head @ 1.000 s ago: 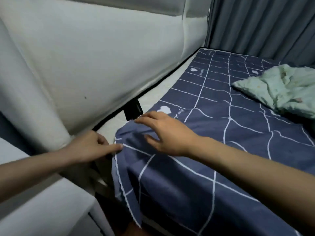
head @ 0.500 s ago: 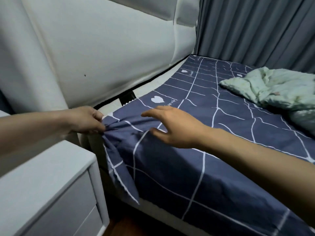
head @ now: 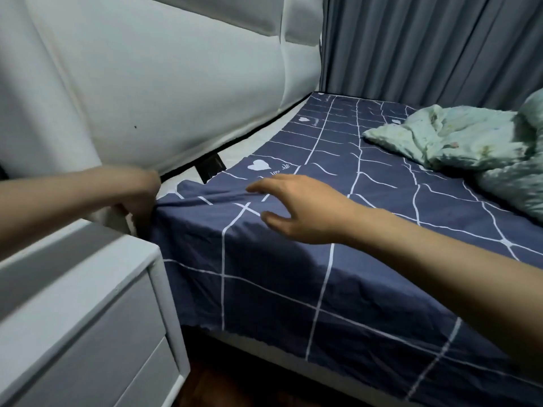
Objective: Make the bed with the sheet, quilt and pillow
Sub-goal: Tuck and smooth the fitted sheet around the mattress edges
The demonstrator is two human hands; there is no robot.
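Note:
A navy sheet (head: 367,230) with white lines and small hearts covers most of the mattress and hangs over the near side. My left hand (head: 138,195) pinches the sheet's corner down at the mattress corner, beside the headboard. My right hand (head: 299,210) lies on the sheet just to the right, fingers spread, holding nothing. A strip of bare white mattress (head: 258,136) shows along the headboard. A crumpled pale green quilt (head: 458,139) lies on the far right of the bed. No pillow is clearly in view.
A padded white headboard (head: 176,83) stands along the left. A white bedside cabinet (head: 76,312) with drawers sits close against the bed's near corner. Grey curtains (head: 426,45) hang behind the bed. Dark floor (head: 235,386) shows below the bed edge.
My left hand took hold of the sheet corner and pulled it down toward the gap by the cabinet. The hanging flap is gone and the sheet lies tauter. My right hand slid slightly right.

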